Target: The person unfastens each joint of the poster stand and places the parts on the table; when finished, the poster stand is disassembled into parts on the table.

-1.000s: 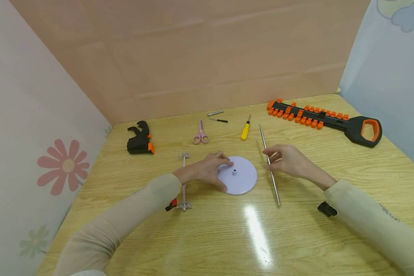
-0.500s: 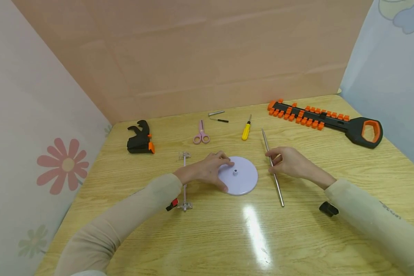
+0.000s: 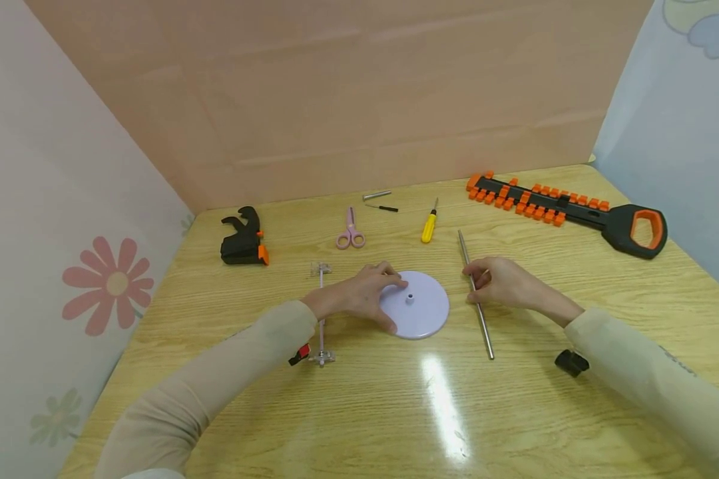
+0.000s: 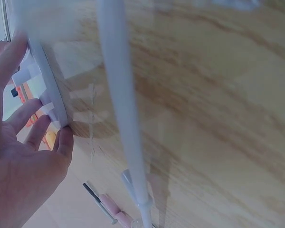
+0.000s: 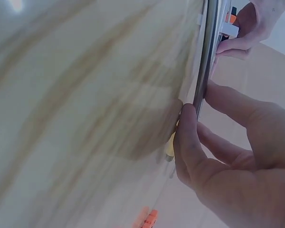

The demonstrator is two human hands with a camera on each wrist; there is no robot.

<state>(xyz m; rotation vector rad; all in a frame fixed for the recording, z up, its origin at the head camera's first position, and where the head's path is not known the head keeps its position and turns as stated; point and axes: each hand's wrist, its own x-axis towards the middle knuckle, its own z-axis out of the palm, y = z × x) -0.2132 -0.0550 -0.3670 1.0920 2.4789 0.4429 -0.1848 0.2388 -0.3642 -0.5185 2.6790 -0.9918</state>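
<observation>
A pale lilac round disc (image 3: 425,309) with a small hollow stub at its centre lies in the middle of the table. My left hand (image 3: 365,294) grips its left edge, thumb at the near side and fingers over the top. To the right of the disc, my right hand (image 3: 503,283) pinches a thin metal rod (image 3: 484,329) between thumb and fingers near its middle. In the right wrist view the rod (image 5: 208,57) runs along the fingertips, close to the tabletop. Under my left forearm lies a slim pale bar (image 3: 321,336) with clear end pieces.
Along the back lie pink scissors (image 3: 350,233), a yellow screwdriver (image 3: 429,227), a small black-handled tool (image 3: 386,209) and a metal bolt (image 3: 376,195). A black clamp head (image 3: 241,243) stands at left. A black and orange slotted bar (image 3: 575,209) lies at back right.
The rod and my right hand have shifted slightly toward me and to the right; the rod's far end sits lower in view. My left hand keeps its grip on the disc.
</observation>
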